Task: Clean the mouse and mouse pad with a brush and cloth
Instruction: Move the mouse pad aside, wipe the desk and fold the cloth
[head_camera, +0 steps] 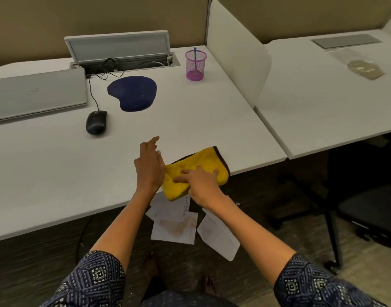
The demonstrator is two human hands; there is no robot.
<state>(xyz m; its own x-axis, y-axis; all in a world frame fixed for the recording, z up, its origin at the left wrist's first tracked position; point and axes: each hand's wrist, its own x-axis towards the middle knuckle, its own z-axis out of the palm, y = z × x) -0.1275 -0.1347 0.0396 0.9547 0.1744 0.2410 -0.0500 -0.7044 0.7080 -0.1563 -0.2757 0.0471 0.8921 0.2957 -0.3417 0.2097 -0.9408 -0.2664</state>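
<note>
The yellow cloth (196, 171) lies at the desk's (57, 173) near edge, between both hands. The right hand (201, 185) presses on it with straight fingers. The left hand (149, 167), just beside it, seems loosely open, fingers hard to read. Beyond the left hand sit the mouse (96, 122) and mouse pad (132, 93); farther right, a brush (195, 59) stands in a pink cup (195, 65).

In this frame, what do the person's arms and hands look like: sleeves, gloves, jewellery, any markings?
Both arms are bare from above the elbow down. Each ends at a short sleeve: the left sleeve and right sleeve are dark navy fabric with a white geometric diamond-and-line print. The left hand and right hand wear no gloves. No rings, watch or bracelets are visible from the head camera.
</note>
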